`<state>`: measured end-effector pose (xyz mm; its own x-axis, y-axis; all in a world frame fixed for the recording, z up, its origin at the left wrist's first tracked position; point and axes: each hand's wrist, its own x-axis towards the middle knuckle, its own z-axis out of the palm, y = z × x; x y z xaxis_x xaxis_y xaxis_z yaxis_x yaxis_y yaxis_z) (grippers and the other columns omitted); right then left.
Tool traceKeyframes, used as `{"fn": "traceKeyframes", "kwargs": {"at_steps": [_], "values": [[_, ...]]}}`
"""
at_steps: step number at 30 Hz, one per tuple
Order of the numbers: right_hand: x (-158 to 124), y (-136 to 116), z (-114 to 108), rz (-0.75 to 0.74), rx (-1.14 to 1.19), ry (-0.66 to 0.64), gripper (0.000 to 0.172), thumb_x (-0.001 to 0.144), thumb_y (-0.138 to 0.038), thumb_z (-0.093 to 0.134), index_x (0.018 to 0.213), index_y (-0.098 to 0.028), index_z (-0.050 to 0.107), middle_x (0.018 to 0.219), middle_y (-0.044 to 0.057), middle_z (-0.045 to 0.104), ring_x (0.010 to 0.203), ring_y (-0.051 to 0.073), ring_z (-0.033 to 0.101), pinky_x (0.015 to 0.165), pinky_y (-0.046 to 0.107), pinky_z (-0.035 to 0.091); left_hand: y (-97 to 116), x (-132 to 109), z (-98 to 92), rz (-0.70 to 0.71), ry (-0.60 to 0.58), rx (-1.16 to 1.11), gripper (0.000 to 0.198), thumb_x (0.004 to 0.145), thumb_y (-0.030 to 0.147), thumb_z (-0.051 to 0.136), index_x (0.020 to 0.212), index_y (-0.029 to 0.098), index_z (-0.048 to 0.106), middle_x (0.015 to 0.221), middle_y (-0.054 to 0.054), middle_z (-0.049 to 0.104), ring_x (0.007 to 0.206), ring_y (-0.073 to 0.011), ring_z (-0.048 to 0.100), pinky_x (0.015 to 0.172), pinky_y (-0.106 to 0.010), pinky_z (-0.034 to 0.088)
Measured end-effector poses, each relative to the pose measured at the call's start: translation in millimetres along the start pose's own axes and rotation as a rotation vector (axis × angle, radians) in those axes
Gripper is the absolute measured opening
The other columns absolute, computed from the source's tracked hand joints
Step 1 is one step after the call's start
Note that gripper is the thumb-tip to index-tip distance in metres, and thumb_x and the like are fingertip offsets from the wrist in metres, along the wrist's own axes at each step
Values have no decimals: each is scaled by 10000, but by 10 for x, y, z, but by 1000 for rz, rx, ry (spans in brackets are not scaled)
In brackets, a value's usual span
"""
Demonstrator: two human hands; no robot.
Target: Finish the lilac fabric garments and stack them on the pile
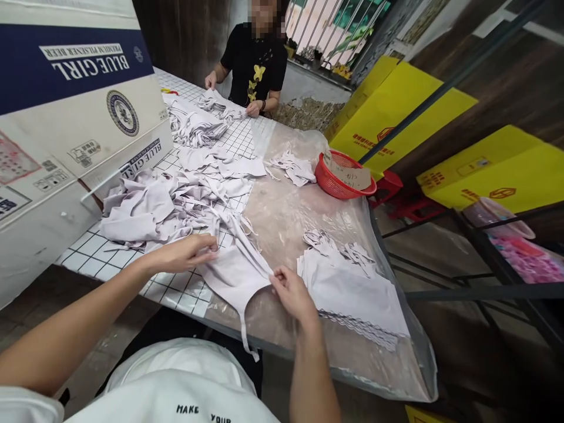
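Pale lilac fabric garment [235, 273] lies at worktop [282, 217] centre, pinched at both edges by left hand [185, 252] and right hand [293, 294] fingers. Flat finished stack [352, 291] lies at 3 o'clock; loose unsorted heap [150, 205] remains at 10 o'clock.

Fabric piece [238, 276] I hold at near counter edge: plain pale lilac-grey. Heap [150, 205] at left edge, same shade. Stack [352, 291] at right edge, same, scalloped lace hem. Counter [88, 248]: white, black grid. Basket [337, 187] red. Carton [66, 88] white and navy. Boxes [396, 111] beyond right edge yellow. My shirt [176, 376] white, black lettering.
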<state>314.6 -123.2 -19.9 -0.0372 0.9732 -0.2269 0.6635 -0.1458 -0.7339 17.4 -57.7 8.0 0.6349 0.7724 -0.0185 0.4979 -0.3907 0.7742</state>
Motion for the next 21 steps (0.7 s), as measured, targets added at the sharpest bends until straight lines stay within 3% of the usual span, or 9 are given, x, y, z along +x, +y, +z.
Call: {"fn": "traceKeyframes", "kwargs": {"at_steps": [3, 5, 7, 10, 12, 16, 21], "values": [[-271, -74, -163, -2, -161, 90, 120, 856, -321, 539, 796, -222, 570, 796, 49, 649, 752, 213, 604, 730, 342, 476, 216, -177, -88, 47, -13, -189, 287, 899, 471, 506, 828, 212, 607, 901, -65, 646, 834, -201, 582, 799, -275, 448], [-291, -320, -136, -163, -127, 147, 139, 881, -350, 551, 913, -225, 604, 961, 78, 658, 924, 234, 605, 838, 362, 472, 388, -188, -85, 34, -51, -258, 323, 858, 514, 562, 764, 209, 610, 852, -67, 642, 804, -203, 576, 786, -281, 461], [-178, -622, -70, -379, 13, 9, 218, 914, -415, 547, 1006, -229, 611, 1065, 75, 638, 1017, 225, 579, 896, 352, 463, 549, -143, -88, 20, -76, -305, 360, 825, 548, 603, 718, 204, 611, 749, -51, 613, 716, -186, 547, 723, -278, 465], [83, -983, -41, -589, 286, -380, 339, 929, -527, 524, 913, -199, 607, 885, 28, 600, 847, 169, 560, 774, 289, 473, 713, -49, -195, 116, -33, -410, 366, 825, 527, 648, 717, 181, 601, 655, -19, 557, 610, -140, 492, 601, -242, 442], [208, -1130, -108, -615, 455, -518, 380, 903, -553, 571, 820, -183, 580, 751, -8, 525, 699, 125, 497, 639, 240, 426, 779, 2, -341, 210, -14, -498, 345, 848, 480, 664, 742, 162, 583, 636, -2, 544, 554, -104, 468, 516, -202, 402], [238, -1354, -375, -652, 618, -490, 358, 819, -489, 721, 755, -172, 567, 702, -28, 477, 614, 88, 421, 548, 212, 329, 964, 71, -676, 232, -99, -518, 318, 842, 440, 710, 815, 139, 609, 646, 1, 579, 497, -73, 480, 428, -163, 355], [50, -1597, -663, -703, 629, -429, 321, 803, -449, 746, 776, -169, 590, 660, -35, 482, 551, 74, 400, 482, 201, 288, 1438, 67, -964, 277, -231, -385, 387, 819, 417, 736, 584, 146, 590, 486, 36, 431, 418, -51, 369, 361, -180, 257]]}}
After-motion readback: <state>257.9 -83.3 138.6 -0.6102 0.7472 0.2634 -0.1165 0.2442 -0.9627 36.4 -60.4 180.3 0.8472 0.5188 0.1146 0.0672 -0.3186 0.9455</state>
